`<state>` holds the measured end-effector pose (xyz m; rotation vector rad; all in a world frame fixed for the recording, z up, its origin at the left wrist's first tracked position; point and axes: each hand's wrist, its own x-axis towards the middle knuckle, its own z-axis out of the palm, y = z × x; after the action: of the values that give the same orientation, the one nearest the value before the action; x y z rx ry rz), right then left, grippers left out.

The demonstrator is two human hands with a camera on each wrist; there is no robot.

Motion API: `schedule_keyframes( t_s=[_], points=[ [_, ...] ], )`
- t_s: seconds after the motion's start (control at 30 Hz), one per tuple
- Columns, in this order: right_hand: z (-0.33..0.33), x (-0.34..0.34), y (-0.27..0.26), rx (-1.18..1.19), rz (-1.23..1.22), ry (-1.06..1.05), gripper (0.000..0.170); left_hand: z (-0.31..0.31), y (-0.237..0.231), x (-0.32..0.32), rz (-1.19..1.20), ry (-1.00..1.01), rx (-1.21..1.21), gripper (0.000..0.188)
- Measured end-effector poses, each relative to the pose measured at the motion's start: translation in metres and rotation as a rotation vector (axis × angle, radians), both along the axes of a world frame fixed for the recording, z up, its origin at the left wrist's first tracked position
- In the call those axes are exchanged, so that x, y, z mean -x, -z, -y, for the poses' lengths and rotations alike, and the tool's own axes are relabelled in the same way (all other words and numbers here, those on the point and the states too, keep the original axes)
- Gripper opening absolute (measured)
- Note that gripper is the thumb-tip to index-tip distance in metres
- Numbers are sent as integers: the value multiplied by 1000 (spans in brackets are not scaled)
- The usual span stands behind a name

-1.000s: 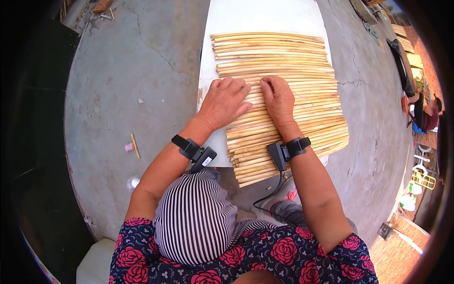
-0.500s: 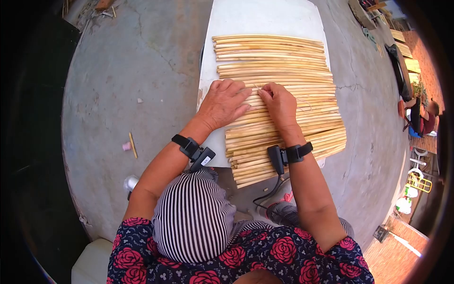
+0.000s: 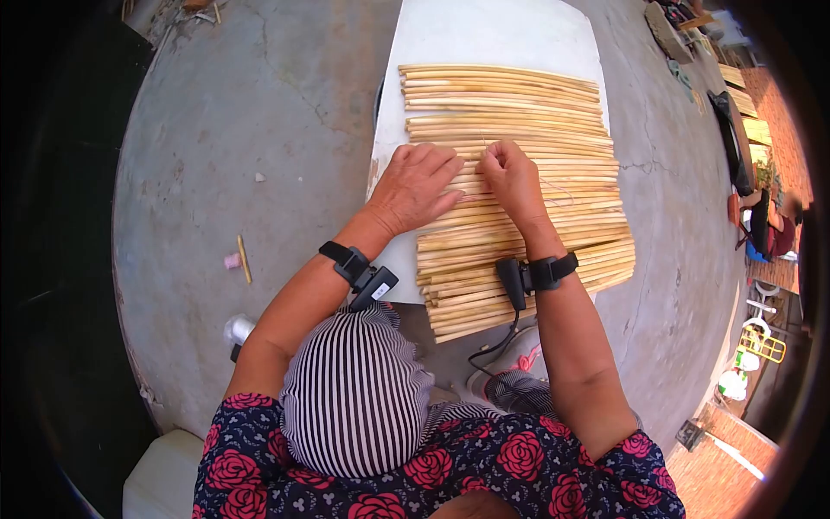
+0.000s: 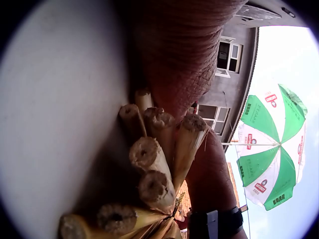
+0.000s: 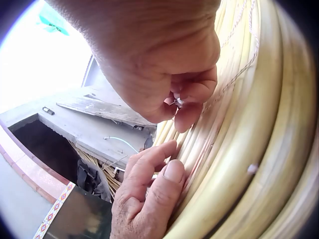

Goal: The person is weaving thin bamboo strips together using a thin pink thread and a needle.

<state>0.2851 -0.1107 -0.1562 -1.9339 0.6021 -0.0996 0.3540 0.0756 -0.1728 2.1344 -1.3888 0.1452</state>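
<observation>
Pale, peeled plant stalks [image 3: 588, 208] lie side by side in rows across a white board [image 3: 493, 35]. My left hand [image 3: 415, 186] rests palm down on their left ends, its fingers stretched over the stalks. Beside it, my right hand [image 3: 516, 183] pinches a thin needle [image 3: 484, 136] between thumb and curled fingers, close above the stalks. A twisted thread [image 5: 241, 69] trails from the right hand over the stalks in the right wrist view. Cut stalk ends [image 4: 147, 152] show close up below the left hand in the left wrist view.
A small pink spool [image 3: 232, 260] and a short stick [image 3: 244, 259] lie on the concrete floor at left. A striped cloth [image 3: 354, 398] covers the person's lap. Stools and other clutter stand at far right. The left wrist view shows a green and white umbrella [image 4: 274, 144].
The right hand dipped toward the stalks, then rose slightly with the needle, which now points upward. The left hand stays on the stalk ends. The head view shifted a little.
</observation>
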Motion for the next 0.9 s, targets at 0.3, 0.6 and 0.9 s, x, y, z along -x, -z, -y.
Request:
schedule_keyframes(
  t_s=[0.3,0.6,0.9],
  points=[
    [24,-18,-25,180,-200,-198,22,0,1,0,44,5,9,45],
    [18,-47,-10,-431,66,100,18,-1,0,-1,49,45,35,38],
    [22,-48,2,-617,106,202,17,0,0,-1,41,25,47,35]
  ],
)
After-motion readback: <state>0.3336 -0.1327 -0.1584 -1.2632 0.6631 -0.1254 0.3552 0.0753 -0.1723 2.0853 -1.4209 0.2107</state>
